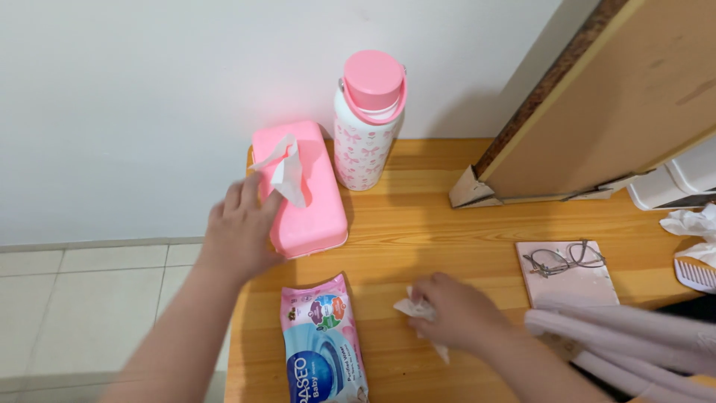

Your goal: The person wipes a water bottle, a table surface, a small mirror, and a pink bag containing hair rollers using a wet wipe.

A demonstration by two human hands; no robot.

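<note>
My left hand [240,227] rests on the near end of the pink rectangular plastic tissue box [307,190], fingers spread flat and loose against its lid rather than gripping anything, with the fingertips just beside the white tissue [287,168] that sticks up out of the slot on top. The box lies lengthwise at the left edge of the light wooden table [418,231], its far end close to the white wall. My right hand [461,312] is pressed down on the tabletop with the fingers curled over a crumpled white tissue wad [414,310], which pokes out on the side towards the wipes (a second scrap of it shows under my wrist). Just to the left of that hand lies a soft pink and blue pack of wet wipes [322,345], flat on the wood. Behind the box stands a white bottle with pink bows and a pink cap [367,123], upright, near the box's far corner. A pair of thin-framed glasses [563,257] sits on a pale pink notebook [570,280] to my right.
</note>
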